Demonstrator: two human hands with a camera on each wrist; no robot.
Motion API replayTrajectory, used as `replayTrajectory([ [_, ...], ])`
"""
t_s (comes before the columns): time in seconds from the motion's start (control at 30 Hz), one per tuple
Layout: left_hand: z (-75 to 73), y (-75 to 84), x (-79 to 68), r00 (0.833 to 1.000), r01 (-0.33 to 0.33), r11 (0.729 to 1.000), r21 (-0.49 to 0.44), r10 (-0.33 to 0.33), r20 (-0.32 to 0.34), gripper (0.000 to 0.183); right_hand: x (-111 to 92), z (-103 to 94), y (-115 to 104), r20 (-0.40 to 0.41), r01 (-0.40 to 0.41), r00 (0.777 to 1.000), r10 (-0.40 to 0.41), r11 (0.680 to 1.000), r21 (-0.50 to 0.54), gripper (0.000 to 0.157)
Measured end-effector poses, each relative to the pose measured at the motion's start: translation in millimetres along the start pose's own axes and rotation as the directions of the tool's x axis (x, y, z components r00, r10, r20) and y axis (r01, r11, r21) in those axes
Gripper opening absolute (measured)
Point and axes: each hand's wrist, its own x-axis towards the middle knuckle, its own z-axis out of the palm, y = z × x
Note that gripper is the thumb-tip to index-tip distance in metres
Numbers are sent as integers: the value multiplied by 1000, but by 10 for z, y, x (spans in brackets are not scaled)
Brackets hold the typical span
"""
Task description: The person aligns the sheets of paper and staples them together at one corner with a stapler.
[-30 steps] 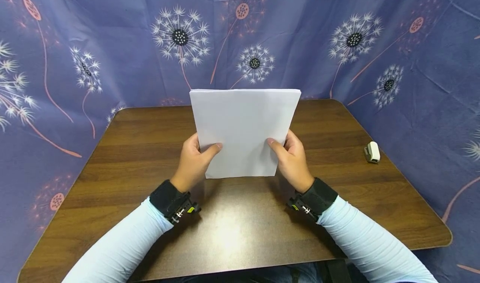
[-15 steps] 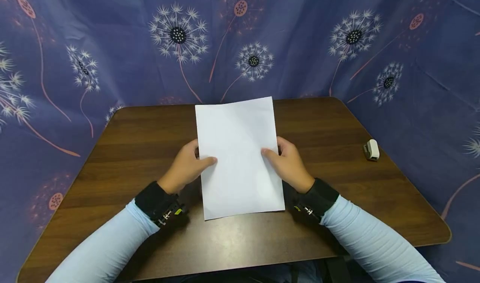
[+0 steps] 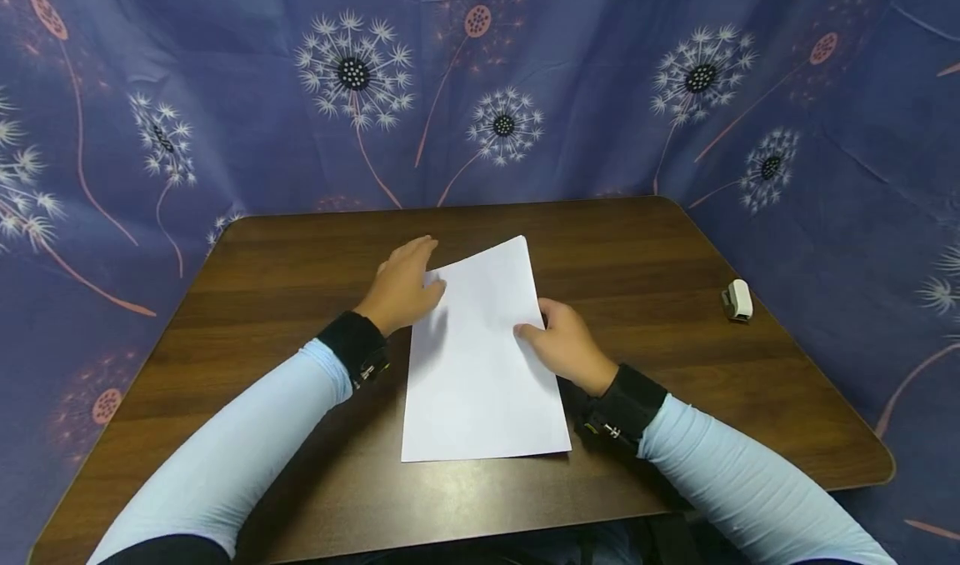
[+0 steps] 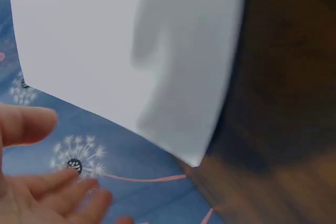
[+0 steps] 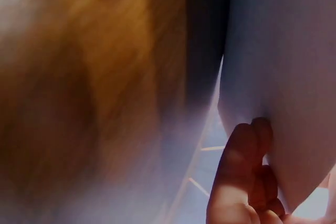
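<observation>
A stack of white paper point(image 3: 483, 382) tilts over the middle of the table, its near edge low. My right hand point(image 3: 567, 344) pinches its right edge, thumb on top and fingers underneath. From the right wrist, the curled fingers of the right hand point(image 5: 239, 177) lie against the underside of the paper point(image 5: 283, 72). At the upper left corner is my left hand point(image 3: 405, 286), its fingers extended and its thumb over the paper. In the left wrist view that left hand point(image 4: 52, 182) has spread fingers, with a gap between them and the paper's edge point(image 4: 121, 77).
The brown wooden table point(image 3: 300, 298) has rounded corners. Near its right edge sits a small white object with a dark base point(image 3: 738, 300), shaped like a mini stapler. A blue curtain with dandelion prints point(image 3: 585, 115) hangs behind and beside the table.
The paper has turned from wide to upright and come down toward the table. My left hand has let go of its left edge and moved up to its far corner. The right hand keeps hold.
</observation>
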Motion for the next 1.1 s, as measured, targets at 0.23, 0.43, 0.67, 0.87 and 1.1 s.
replayTrajectory([
  [0.23, 156, 154, 471, 977, -119, 987, -108, 136, 166, 57, -38, -2, -11, 48, -33, 998, 35, 999, -34, 41],
  [0.43, 294, 152, 682, 958, -68, 979, -192, 118, 261, 40, -40, 9, 6, 64, -33, 997, 37, 997, -65, 41],
  [0.67, 331, 131, 760, 955, -46, 971, -233, 111, 274, 25, -52, -59, 20, 87, -23, 996, 33, 993, -113, 37],
  [0.87, 410, 56, 780, 950, -39, 988, -151, 83, 301, 21, -99, -217, 125, 174, -76, 981, 89, 994, -78, 25],
  [1.1, 425, 114, 803, 942, -25, 998, -52, 40, 332, 20, -112, -796, 285, 129, -96, 987, 98, 995, -17, 30],
])
